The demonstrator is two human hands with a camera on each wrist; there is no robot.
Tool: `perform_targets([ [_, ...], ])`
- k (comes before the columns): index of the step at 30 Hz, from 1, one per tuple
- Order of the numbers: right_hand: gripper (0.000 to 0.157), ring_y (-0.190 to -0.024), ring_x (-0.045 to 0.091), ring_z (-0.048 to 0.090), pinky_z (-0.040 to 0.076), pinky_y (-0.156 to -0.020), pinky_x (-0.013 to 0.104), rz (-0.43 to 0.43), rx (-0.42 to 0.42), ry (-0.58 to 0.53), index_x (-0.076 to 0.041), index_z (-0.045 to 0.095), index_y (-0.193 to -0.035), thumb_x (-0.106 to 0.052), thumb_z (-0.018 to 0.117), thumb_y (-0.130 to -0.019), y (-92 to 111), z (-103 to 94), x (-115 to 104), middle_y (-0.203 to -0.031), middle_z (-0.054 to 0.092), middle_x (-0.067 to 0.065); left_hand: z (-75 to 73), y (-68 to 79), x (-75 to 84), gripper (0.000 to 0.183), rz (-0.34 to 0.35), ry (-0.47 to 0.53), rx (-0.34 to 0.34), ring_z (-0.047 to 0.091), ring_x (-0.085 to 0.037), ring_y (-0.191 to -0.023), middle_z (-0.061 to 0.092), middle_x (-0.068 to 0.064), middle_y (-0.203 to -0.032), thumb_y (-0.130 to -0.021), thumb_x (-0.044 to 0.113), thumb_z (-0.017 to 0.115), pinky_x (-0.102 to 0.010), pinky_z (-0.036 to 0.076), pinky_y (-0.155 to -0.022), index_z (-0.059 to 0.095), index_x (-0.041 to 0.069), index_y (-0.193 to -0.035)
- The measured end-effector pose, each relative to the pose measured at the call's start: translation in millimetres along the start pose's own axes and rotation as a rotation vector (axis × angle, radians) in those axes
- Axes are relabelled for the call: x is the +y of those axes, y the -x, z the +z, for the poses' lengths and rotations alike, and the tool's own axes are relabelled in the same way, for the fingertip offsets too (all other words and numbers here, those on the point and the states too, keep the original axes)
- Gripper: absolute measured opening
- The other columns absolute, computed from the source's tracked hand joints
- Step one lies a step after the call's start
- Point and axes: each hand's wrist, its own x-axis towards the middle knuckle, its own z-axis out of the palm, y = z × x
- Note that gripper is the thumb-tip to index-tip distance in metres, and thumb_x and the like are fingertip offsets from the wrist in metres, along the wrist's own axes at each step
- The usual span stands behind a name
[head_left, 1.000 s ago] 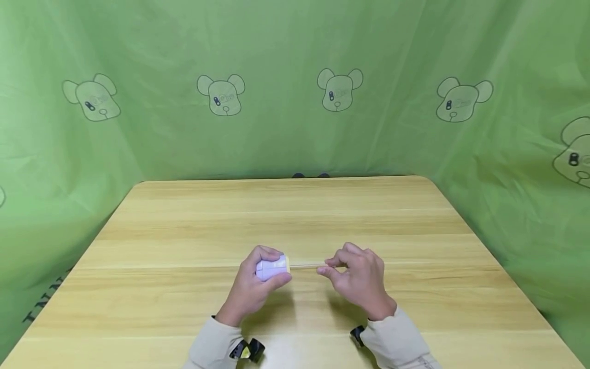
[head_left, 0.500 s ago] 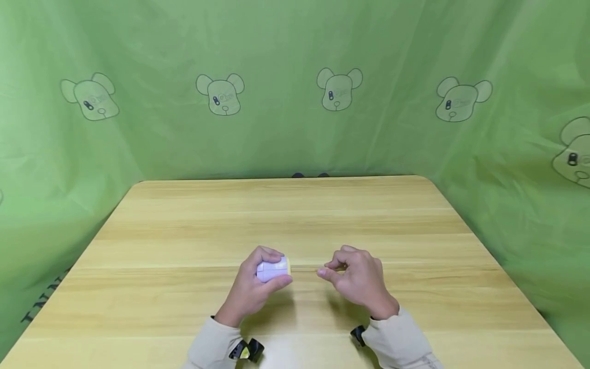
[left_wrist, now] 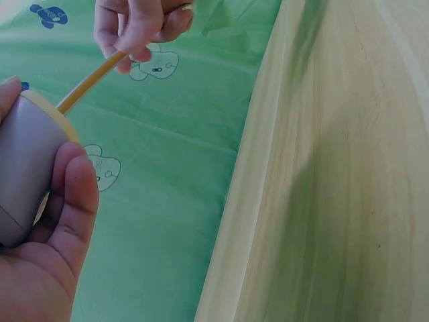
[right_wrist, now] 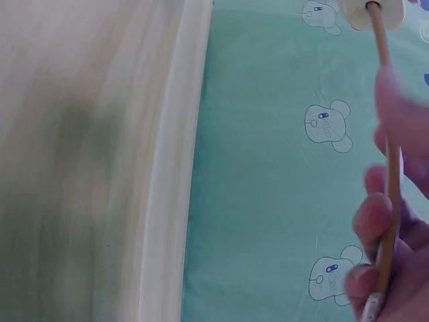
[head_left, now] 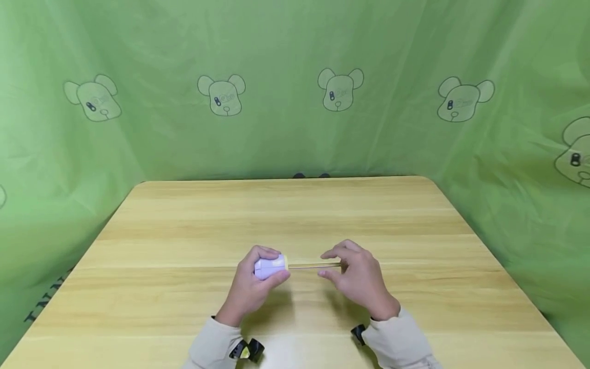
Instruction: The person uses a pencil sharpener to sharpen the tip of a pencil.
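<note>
My left hand (head_left: 249, 287) grips a light purple pencil sharpener (head_left: 269, 267) with a pale yellow front face. Out of that face, pointing right, runs a thin wooden pencil (head_left: 314, 266); its tip is hidden inside the hole. Around the pencil's far end is my right hand (head_left: 361, 277), index finger and thumb spread apart in the head view. In the right wrist view, the other fingers (right_wrist: 373, 218) curl against the pencil near its whitish end, and the thumb is blurred. Both hands are raised above the table.
A wooden table (head_left: 295, 215) spreads beneath the hands, casting their shadows. Green curtain (head_left: 276, 143) with bear-head prints hangs behind it and at both sides. Each cuff has a black wrist device (head_left: 249, 350) by it.
My right thumb and index finger, pinching the pencil a second ago, have spread apart, exposing more of its length. The left hand and the sharpener stay almost in place.
</note>
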Motion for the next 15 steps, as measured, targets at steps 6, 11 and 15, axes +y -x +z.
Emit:
perform_targets([
  [6,0.026,-0.076,0.022,0.063,0.043,-0.084,0.047,-0.189,0.280,0.044,-0.007,0.072,-0.077,-0.007,0.091,-0.059,-0.6,12.5,-0.8,-0.079,0.066,0.003,1.2,0.4,2.5,0.033,-0.099,0.049,0.010,0.062,-0.024,-0.080,0.058,-0.018,-0.113,-0.082,0.003,0.076,-0.032,0.059,-0.065,0.053,0.001,-0.106],
  [11,0.029,-0.073,0.021,0.061,0.038,-0.077,0.042,-0.208,0.333,-0.003,-0.006,0.071,-0.077,-0.006,0.091,-0.056,0.4,16.9,-3.3,-0.078,0.065,0.003,1.2,0.7,6.0,0.033,-0.134,0.099,0.023,0.062,-0.024,-0.077,0.056,-0.021,-0.114,-0.083,0.002,0.074,-0.031,0.059,-0.064,0.052,-0.002,-0.107],
  [15,0.032,-0.068,0.018,0.059,0.036,-0.077,0.040,-0.190,0.330,-0.043,-0.005,0.070,-0.075,-0.008,0.092,-0.052,2.0,19.0,-1.1,-0.074,0.064,0.002,1.5,0.8,6.5,0.032,-0.134,0.096,0.019,0.061,-0.024,-0.079,0.057,-0.020,-0.113,-0.083,0.001,0.074,-0.030,0.058,-0.064,0.053,-0.001,-0.107],
])
